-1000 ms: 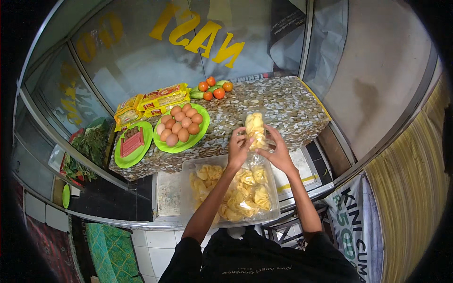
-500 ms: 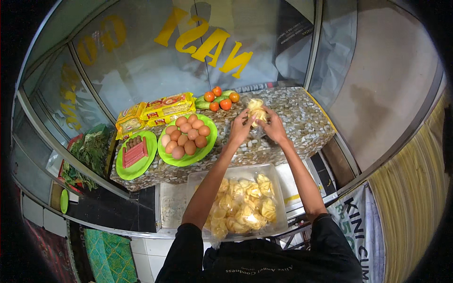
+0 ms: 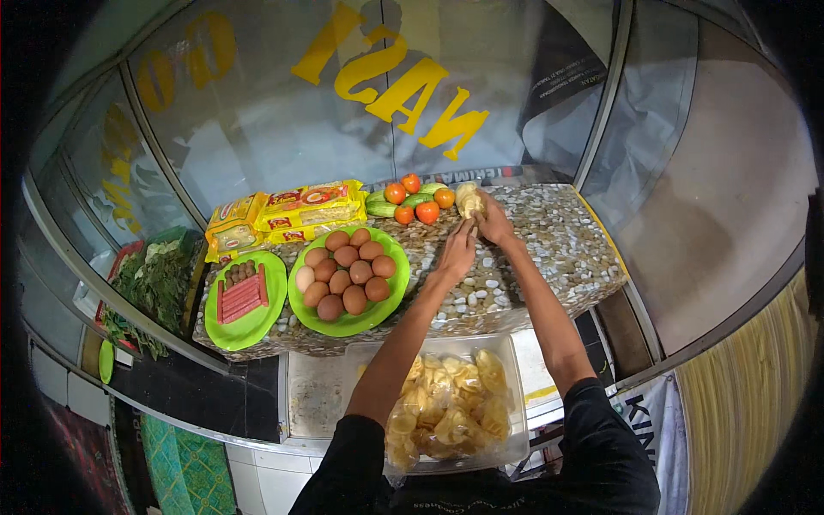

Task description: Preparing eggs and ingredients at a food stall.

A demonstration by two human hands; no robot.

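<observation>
A small clear bag of pale yellow crackers (image 3: 469, 199) stands at the back of the pebble-patterned counter (image 3: 549, 249), just right of the tomatoes. From its right side my right hand (image 3: 492, 220) grips it, fingers closed. My left hand (image 3: 460, 249) is closed at the bag's near lower end; its fingertips are partly hidden. Against my body sits a clear plastic tub (image 3: 518, 412) with several more bags of crackers (image 3: 455, 403), partly covered by my left forearm.
Left of my hands are tomatoes (image 3: 427, 212) and green cucumbers (image 3: 381, 209), a green plate (image 3: 395, 300) of brown eggs, yellow noodle packs (image 3: 309, 206), and another green plate (image 3: 249, 333) with pink sausages (image 3: 243, 299). A glass pane (image 3: 283, 120) closes the far side. Leafy greens (image 3: 159, 287) lie far left.
Both hands have moved the bag farther back and set it beside the tomatoes. My hands have come closer together around it. The view has shifted slightly.
</observation>
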